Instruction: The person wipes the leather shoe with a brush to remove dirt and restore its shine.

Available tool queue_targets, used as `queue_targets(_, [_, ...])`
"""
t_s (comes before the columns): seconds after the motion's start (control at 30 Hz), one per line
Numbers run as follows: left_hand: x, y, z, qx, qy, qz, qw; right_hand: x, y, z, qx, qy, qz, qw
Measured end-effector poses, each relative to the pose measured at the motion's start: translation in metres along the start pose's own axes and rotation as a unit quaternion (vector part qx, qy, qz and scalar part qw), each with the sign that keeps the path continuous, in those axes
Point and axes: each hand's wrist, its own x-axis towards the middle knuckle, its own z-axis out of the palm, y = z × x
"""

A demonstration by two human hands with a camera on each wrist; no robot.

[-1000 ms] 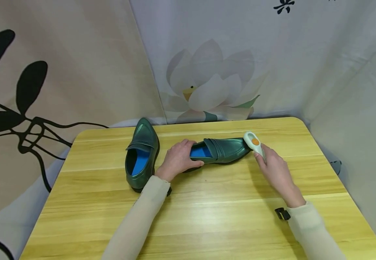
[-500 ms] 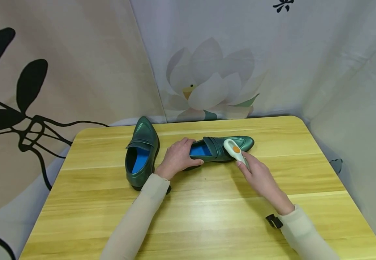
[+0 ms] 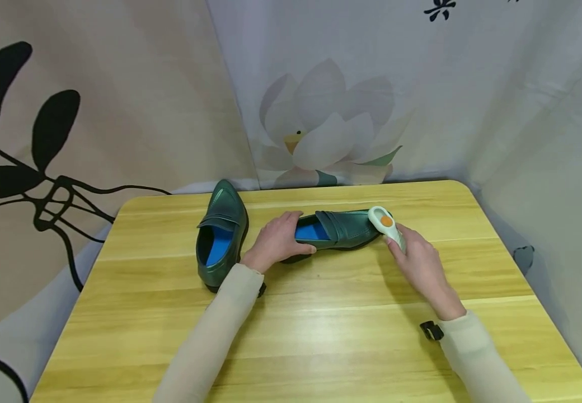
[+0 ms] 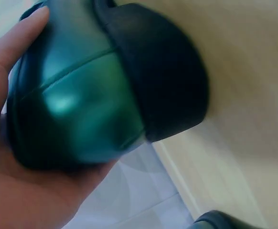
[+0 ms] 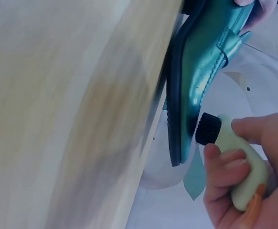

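A dark green loafer [image 3: 353, 229] with a blue insole points right on the table, held at its heel by my left hand [image 3: 277, 240]. In the left wrist view the thumb and fingers wrap the green heel [image 4: 86, 105] above its black heel block. My right hand [image 3: 422, 263] grips a small white brush [image 3: 384, 220] with an orange spot at the loafer's toe. From the right wrist, the brush's short black bristles [image 5: 208, 129] appear at the upper near the toe; whether they touch is hard to tell. The matching loafer [image 3: 223, 235] stands left, toe pointing away.
The wooden table [image 3: 316, 324] has its back edge close to a hanging cloth [image 3: 422, 112] printed with a flower and dark leaves. The left forearm passes just right of the standing loafer's heel.
The brush moved left from the toe tip to the middle of the loafer's upper, then back right to the toe. The left hand and both shoes stay nearly in place.
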Motion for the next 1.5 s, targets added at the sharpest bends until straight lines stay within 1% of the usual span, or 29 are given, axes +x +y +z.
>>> queue_targets(0.1, [0.002, -0.002, -0.008, -0.056, -0.029, -0.010, 0.9980, 0.000, -0.001, -0.002, 0.009, -0.004, 0.003, 0.9999])
queue_targets(0.17, [0.002, -0.004, -0.012, -0.077, -0.045, -0.019, 0.9958, 0.001, -0.003, -0.002, 0.017, -0.006, 0.003, 0.9998])
queue_targets(0.23, [0.003, -0.006, -0.015, -0.075, -0.058, -0.026, 0.9951, 0.001, -0.005, -0.002, 0.025, -0.005, 0.003, 0.9997])
queue_targets(0.33, [0.005, -0.008, -0.018, -0.055, -0.076, -0.030, 0.9951, 0.002, -0.007, -0.002, 0.037, 0.000, 0.001, 0.9993])
queue_targets(0.4, [0.006, -0.009, -0.018, -0.044, -0.079, -0.031, 0.9954, 0.003, -0.008, -0.002, 0.045, 0.002, 0.000, 0.9990])
queue_targets(0.47, [0.006, -0.009, -0.017, -0.036, -0.075, -0.028, 0.9962, 0.005, -0.009, -0.002, 0.051, 0.005, -0.001, 0.9987])
queue_targets(0.53, [0.006, -0.009, -0.015, -0.033, -0.061, -0.022, 0.9973, 0.006, -0.009, -0.002, 0.058, 0.007, -0.003, 0.9983])
queue_targets(0.7, [0.005, -0.010, -0.006, -0.043, -0.009, -0.004, 0.9990, 0.007, -0.009, -0.006, 0.070, 0.019, -0.001, 0.9973])
queue_targets(0.83, [0.005, -0.009, -0.001, -0.051, 0.035, 0.012, 0.9980, 0.007, -0.009, -0.010, 0.075, 0.034, -0.001, 0.9966])
queue_targets(0.93, [0.007, -0.008, 0.002, -0.040, 0.080, 0.031, 0.9955, 0.008, -0.010, -0.012, 0.076, 0.046, -0.003, 0.9960])
queue_targets(0.97, [0.008, -0.007, 0.004, -0.031, 0.099, 0.042, 0.9937, 0.008, -0.009, -0.013, 0.077, 0.049, -0.004, 0.9958])
queue_targets(1.03, [0.011, -0.004, 0.007, -0.004, 0.141, 0.069, 0.9877, 0.008, -0.009, -0.015, 0.078, 0.055, -0.001, 0.9955])
queue_targets(1.1, [0.014, -0.001, 0.009, 0.028, 0.183, 0.100, 0.9776, 0.008, -0.008, -0.016, 0.079, 0.060, 0.000, 0.9950])
queue_targets(1.17, [0.019, 0.002, 0.011, 0.055, 0.217, 0.132, 0.9656, 0.009, -0.008, -0.016, 0.080, 0.063, 0.000, 0.9947])
queue_targets(1.23, [0.022, 0.003, 0.014, 0.073, 0.235, 0.154, 0.9569, 0.009, -0.007, -0.016, 0.081, 0.067, 0.002, 0.9945])
queue_targets(1.3, [0.025, 0.003, 0.017, 0.079, 0.245, 0.166, 0.9521, 0.009, -0.007, -0.017, 0.082, 0.068, 0.002, 0.9943])
queue_targets(1.37, [0.027, 0.001, 0.021, 0.080, 0.247, 0.166, 0.9515, 0.009, -0.007, -0.018, 0.082, 0.071, 0.003, 0.9941])
queue_targets(1.5, [0.027, -0.003, 0.026, 0.075, 0.244, 0.157, 0.9540, 0.008, -0.005, -0.020, 0.080, 0.080, 0.005, 0.9936])
